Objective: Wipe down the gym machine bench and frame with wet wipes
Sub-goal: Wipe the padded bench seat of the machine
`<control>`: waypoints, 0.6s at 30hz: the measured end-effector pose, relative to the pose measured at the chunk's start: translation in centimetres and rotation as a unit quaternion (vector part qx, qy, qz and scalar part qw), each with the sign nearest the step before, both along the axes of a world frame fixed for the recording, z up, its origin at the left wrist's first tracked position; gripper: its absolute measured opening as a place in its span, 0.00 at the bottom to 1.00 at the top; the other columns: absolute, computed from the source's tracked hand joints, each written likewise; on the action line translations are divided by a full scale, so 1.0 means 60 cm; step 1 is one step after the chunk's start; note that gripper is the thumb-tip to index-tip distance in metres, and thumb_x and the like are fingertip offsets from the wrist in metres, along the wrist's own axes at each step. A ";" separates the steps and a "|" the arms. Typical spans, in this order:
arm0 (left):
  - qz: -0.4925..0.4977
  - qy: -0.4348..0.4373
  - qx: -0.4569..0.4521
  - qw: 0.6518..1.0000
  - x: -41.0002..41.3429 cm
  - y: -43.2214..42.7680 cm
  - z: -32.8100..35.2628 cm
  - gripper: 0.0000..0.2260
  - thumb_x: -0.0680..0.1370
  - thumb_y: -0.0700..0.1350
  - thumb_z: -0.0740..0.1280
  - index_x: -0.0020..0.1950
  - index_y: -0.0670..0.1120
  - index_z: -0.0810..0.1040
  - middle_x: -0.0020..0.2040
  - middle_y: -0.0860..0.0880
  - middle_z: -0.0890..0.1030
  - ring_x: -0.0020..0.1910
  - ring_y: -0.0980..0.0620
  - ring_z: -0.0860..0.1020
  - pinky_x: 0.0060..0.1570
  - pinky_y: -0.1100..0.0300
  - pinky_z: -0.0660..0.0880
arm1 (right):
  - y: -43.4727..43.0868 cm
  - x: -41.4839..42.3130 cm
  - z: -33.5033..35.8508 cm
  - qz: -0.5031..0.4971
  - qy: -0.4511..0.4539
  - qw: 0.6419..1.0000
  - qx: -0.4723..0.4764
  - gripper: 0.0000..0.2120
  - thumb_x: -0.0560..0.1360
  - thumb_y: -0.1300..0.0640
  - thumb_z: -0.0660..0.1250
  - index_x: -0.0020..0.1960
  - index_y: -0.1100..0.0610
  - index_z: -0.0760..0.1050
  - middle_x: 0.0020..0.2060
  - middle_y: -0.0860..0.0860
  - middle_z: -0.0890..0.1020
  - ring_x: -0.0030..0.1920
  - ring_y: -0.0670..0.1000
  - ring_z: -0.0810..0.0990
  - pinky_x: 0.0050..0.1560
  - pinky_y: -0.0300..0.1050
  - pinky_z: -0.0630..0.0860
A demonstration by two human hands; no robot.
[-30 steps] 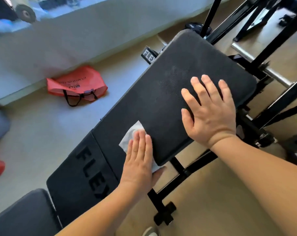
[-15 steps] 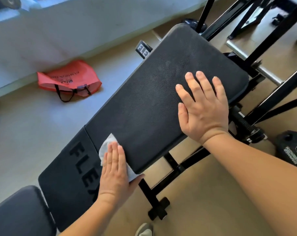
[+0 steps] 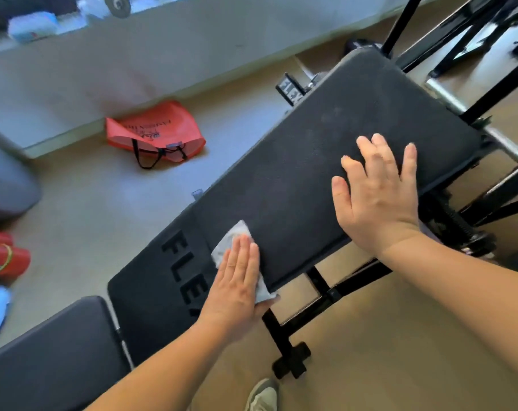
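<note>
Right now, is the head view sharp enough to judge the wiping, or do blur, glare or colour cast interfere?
Head view: left hand, wet wipe and bench pad read clearly; the right hand shows motion-smeared fingers; ledge items top left are blurred; floor looks bluish left, tan right; no harsh glare.

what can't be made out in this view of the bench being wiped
Head view: most of the pale grey wet wipe lies hidden under the left hand.
The black padded bench surface beneath the right hand is covered.
Print on the orange fabric bag is too blurred to read.
The grey shoe is cut off by the bottom edge.
</note>
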State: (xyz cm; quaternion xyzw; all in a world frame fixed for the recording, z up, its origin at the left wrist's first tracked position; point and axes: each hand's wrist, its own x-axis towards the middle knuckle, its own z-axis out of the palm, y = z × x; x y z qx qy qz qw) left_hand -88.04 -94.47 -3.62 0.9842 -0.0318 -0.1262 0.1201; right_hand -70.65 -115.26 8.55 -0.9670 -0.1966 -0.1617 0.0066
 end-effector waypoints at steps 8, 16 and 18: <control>0.130 -0.010 -0.103 0.986 0.145 0.091 0.020 0.46 0.75 0.76 0.35 0.78 0.44 0.25 0.77 0.46 0.21 0.76 0.50 0.23 0.80 0.43 0.37 | 0.207 -0.033 -0.060 0.106 0.103 0.987 0.058 0.25 0.83 0.49 0.50 0.70 0.59 0.75 0.75 0.58 0.71 0.80 0.58 0.62 0.81 0.62 0.50; 0.063 0.055 -0.112 0.990 0.027 0.144 -0.023 0.34 0.84 0.64 0.40 0.78 0.48 0.25 0.75 0.51 0.19 0.75 0.54 0.21 0.79 0.50 0.33 | 0.305 -0.041 -0.132 0.084 0.102 0.982 -0.131 0.27 0.80 0.45 0.47 0.73 0.53 0.70 0.78 0.59 0.63 0.81 0.63 0.53 0.79 0.68 0.43; 0.158 0.039 -0.137 0.977 0.073 0.193 -0.041 0.34 0.84 0.64 0.39 0.78 0.47 0.24 0.75 0.51 0.20 0.74 0.56 0.21 0.79 0.51 0.33 | 0.311 -0.030 -0.131 0.078 0.091 0.984 -0.128 0.23 0.80 0.46 0.50 0.68 0.55 0.72 0.74 0.59 0.67 0.78 0.64 0.58 0.77 0.68 0.48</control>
